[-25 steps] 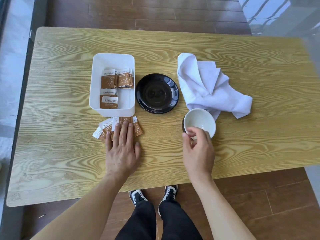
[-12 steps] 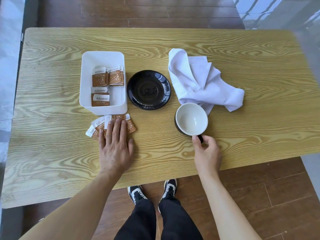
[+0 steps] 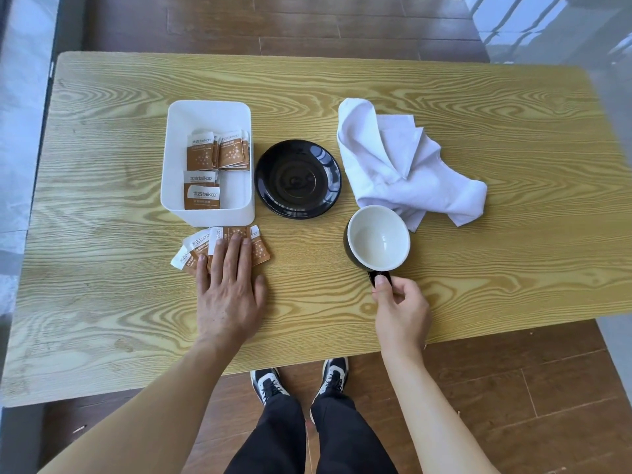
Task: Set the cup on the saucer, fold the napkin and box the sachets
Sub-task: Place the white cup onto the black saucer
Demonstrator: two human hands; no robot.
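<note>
Nothing done yet: right hand [image 3: 400, 311] pinching cup [image 3: 378, 238] handle, left hand [image 3: 231, 289] flat on loose sachets [image 3: 260, 249]; saucer [image 3: 297, 179] bare, napkin [image 3: 407, 165] crumpled.

Bare table [image 3: 342, 80] behind saucer [image 3: 298, 179]

left hand [image 3: 229, 289] covers loose sachets [image 3: 194, 249] | right hand [image 3: 400, 307] hides cup handle [image 3: 379, 277]
</note>
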